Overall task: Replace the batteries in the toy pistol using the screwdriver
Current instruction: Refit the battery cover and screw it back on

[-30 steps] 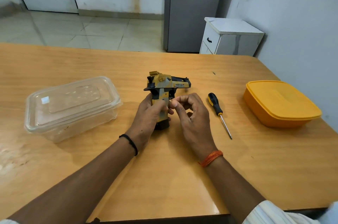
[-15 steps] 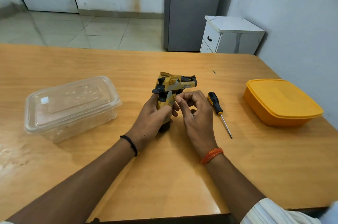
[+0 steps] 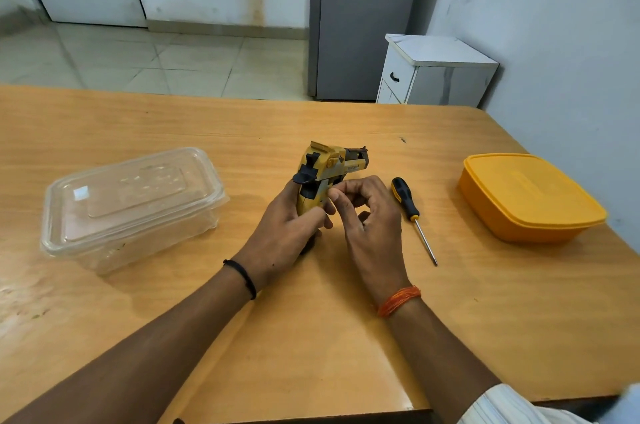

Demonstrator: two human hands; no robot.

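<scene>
A yellow and black toy pistol (image 3: 327,169) stands upright on the wooden table (image 3: 311,337), barrel pointing right. My left hand (image 3: 287,233) is wrapped around its grip, hiding the lower part. My right hand (image 3: 367,215) has thumb and forefinger pinched together against the side of the grip; whether they hold a small part cannot be seen. A screwdriver (image 3: 412,215) with a black and yellow handle lies flat on the table just right of my right hand, tip toward me, untouched.
A clear plastic box with its lid on (image 3: 131,205) sits at the left. A closed yellow container (image 3: 526,195) sits at the right near the wall. Beyond the table stand a white cabinet (image 3: 436,70) and a grey fridge (image 3: 360,18).
The pistol has shifted slightly right and turned, barrel swinging away. My right fingers stayed pinched at the grip. The screwdriver has not moved.
</scene>
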